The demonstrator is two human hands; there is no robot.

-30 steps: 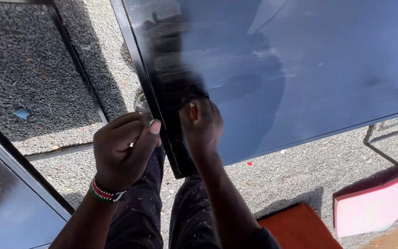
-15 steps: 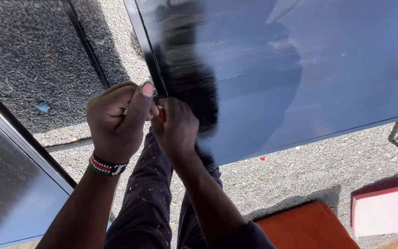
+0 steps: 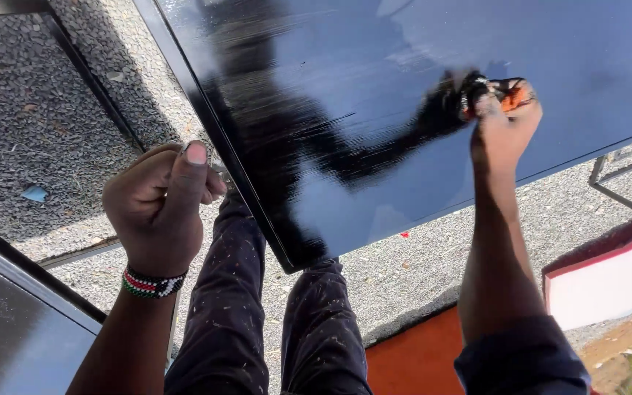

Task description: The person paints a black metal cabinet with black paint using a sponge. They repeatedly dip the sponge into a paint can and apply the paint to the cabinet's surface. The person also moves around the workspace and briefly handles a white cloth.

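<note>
Glossy black glass filled the upper part of the view: a large flat dark panel with a thin black frame (image 3: 374,110), tilted so that its lower corner hung over the person's knees; its face was mirror-smooth, showing a pale blue sky tone on the right and a deep black streaked reflection of an arm and body on the left; fine wipe marks ran across the darker patch.

The right hand (image 3: 502,121) pressed against the panel's face near its right side, its grip closed on a small bunched orange and dark cloth (image 3: 510,91), which touched the glass; the hand's own dark reflection met it there.

The left hand (image 3: 162,208) sat at the panel's left edge, fingers curled into a closed fist with the thumb raised on top; it seemed to pinch the frame's rim, though I could not tell for certain what it held, since the fingers hid the contact; a beaded red, white, black and green wristband (image 3: 151,283) circled that wrist.

Beneath the panel lay grey gravel ground (image 3: 418,271), with the person's dark speckled trousers (image 3: 257,322) in the middle; a second dark framed panel (image 3: 9,329) lay at the lower left; a flat rust-orange slab (image 3: 418,358) and a white block with a red edge (image 3: 608,281) lay at the lower right; a thin metal frame leg (image 3: 616,192) stood just under the panel's right edge.
</note>
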